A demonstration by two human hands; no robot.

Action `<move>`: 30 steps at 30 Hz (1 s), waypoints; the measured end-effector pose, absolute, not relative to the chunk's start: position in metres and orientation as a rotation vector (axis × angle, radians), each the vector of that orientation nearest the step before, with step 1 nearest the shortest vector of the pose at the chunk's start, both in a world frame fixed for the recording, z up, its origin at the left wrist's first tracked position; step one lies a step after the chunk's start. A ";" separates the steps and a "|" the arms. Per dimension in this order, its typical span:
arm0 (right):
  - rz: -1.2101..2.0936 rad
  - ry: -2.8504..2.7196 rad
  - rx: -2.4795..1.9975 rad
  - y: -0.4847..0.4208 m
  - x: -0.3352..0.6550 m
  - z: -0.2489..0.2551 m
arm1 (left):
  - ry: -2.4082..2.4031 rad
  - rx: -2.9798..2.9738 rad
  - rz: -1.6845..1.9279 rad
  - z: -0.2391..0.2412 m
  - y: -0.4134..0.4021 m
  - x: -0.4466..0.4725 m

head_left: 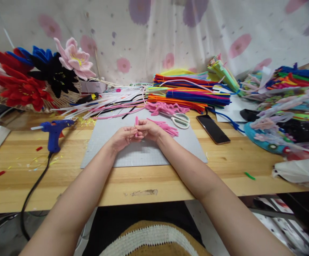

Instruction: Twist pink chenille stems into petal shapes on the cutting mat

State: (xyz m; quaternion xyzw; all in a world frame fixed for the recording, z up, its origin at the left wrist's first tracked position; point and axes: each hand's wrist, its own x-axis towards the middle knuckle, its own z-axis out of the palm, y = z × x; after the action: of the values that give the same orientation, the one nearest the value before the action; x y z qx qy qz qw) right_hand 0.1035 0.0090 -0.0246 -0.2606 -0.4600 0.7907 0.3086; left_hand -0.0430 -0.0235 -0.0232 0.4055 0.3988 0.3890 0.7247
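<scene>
Over the grey cutting mat (101,153), both hands come together on a short pink pipe cleaner (136,120) that stands roughly upright. My left hand (126,137) pinches its lower part between thumb and fingers. From the other side, my right hand (149,128) is closed on it too, fingertips touching those of the left. Cut pink pipe cleaners (167,128) lie on the mat just right of my right hand. Behind them is a heap of curled pink pipe cleaners (165,107), with white-handled scissors (181,121) beside it.
A blue glue gun (54,135) with a black cord stands at left. Fuzzy flowers (23,90) fill the back left. Bundles of coloured pipe cleaners (191,96) lie behind the mat. A phone (213,128) rests to its right, near plastic-wrapped craft pieces (282,124).
</scene>
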 end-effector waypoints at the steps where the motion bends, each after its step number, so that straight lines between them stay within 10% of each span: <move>1: 2.115 -1.201 -0.677 0.009 0.103 -0.023 | 0.865 0.880 0.859 -0.024 -0.024 -0.042; 30: 2.067 -1.098 -0.588 0.004 0.099 -0.020 | 0.731 0.726 0.916 -0.023 -0.024 -0.040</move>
State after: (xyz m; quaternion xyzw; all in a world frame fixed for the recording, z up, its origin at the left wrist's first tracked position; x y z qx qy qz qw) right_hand 0.0990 0.0035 -0.0199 -0.2275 -0.4252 0.8004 0.3560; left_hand -0.0396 -0.0235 -0.0227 0.3350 0.3374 0.4226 0.7716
